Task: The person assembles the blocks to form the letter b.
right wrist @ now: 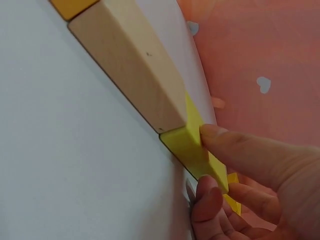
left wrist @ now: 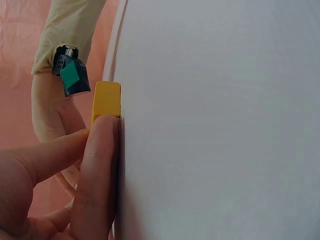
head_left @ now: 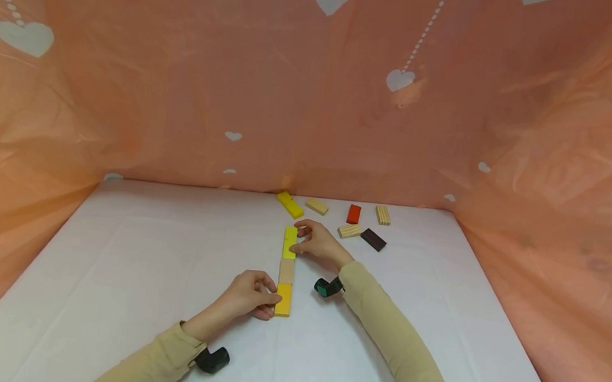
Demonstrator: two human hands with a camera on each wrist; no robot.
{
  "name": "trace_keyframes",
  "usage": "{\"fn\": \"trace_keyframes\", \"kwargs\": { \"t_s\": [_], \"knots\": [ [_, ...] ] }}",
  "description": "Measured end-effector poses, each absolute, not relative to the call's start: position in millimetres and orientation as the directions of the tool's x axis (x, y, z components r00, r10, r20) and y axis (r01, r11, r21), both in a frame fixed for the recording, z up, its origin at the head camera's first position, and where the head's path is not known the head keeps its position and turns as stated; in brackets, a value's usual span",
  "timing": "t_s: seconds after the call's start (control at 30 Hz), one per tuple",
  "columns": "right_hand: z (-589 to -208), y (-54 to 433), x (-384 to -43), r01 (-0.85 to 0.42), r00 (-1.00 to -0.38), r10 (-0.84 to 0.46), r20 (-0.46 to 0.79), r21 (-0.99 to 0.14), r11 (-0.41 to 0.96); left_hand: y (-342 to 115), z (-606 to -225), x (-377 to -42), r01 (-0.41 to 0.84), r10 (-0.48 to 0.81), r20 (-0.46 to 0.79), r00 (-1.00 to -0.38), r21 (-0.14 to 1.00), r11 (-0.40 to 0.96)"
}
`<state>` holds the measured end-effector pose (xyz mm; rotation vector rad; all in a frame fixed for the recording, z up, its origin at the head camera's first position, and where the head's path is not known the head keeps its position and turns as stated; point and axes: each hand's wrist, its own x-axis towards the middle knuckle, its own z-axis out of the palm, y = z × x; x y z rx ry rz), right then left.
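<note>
Three flat wooden blocks lie end to end in a straight row on the table. Nearest is an orange-yellow block (head_left: 283, 308), in the middle a plain wood block (head_left: 287, 271), and farthest a bright yellow block (head_left: 290, 237). My left hand (head_left: 248, 293) grips the orange-yellow block from the left, thumb over its top face; its far fingers are partly hidden. From the right, my right hand (head_left: 321, 240) pinches the bright yellow block (right wrist: 190, 145) by its far part. In the right wrist view, that block meets the end of the plain wood block (right wrist: 127, 70).
Behind the row lie a yellow piece (head_left: 290, 205) and a plain block (head_left: 317, 206). To their right are a red block (head_left: 354, 214), a dark brown block (head_left: 373, 239) and two more plain blocks (head_left: 349, 231). An orange sheet with hearts (head_left: 270, 94) walls the white table (head_left: 147, 245).
</note>
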<state>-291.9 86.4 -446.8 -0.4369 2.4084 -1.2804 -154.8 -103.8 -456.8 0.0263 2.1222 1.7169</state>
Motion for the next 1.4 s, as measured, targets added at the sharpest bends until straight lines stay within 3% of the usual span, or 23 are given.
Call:
{"fn": "trace_keyframes", "kwargs": {
  "t_s": [1.4],
  "knots": [
    [-451.5, 88.2, -295.6, -0.101, -0.879, -0.442, -0.175, -0.840, 0.533, -100.9, -456.1, -155.2, -0.259, 0.255, -0.316, -0.914, 0.937, 0.234]
  ]
}}
